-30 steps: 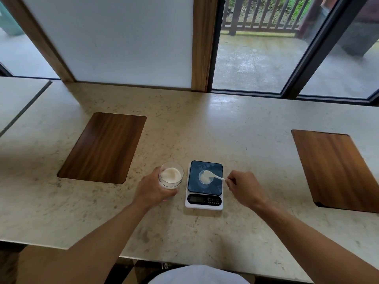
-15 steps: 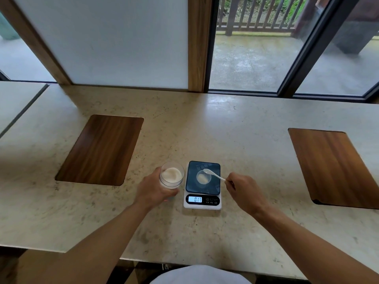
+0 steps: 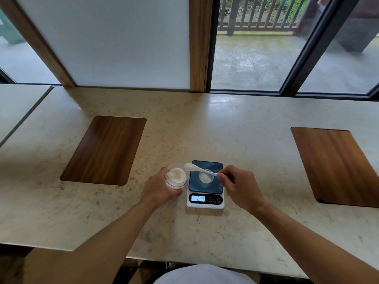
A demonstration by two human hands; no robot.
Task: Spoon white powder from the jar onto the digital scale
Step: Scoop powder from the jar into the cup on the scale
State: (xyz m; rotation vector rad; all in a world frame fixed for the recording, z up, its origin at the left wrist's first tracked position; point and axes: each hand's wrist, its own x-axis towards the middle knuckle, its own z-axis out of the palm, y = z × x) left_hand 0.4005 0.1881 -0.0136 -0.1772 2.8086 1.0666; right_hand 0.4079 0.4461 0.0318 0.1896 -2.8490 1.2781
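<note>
Beige speckled stone table (image 3: 205, 124): two dark wooden rectangular boards (image 3: 104, 150) inset toward its left and right edges, well clear of the work.
Near the front edge, the left hand (image 3: 159, 188) grips the clear round jar of white powder (image 3: 176, 178); the right hand (image 3: 240, 188) pinches a white plastic spoon (image 3: 198, 169), bowl beside the jar rim, over the white digital scale with dark platform (image 3: 205, 184) bearing a small powder heap.
</note>
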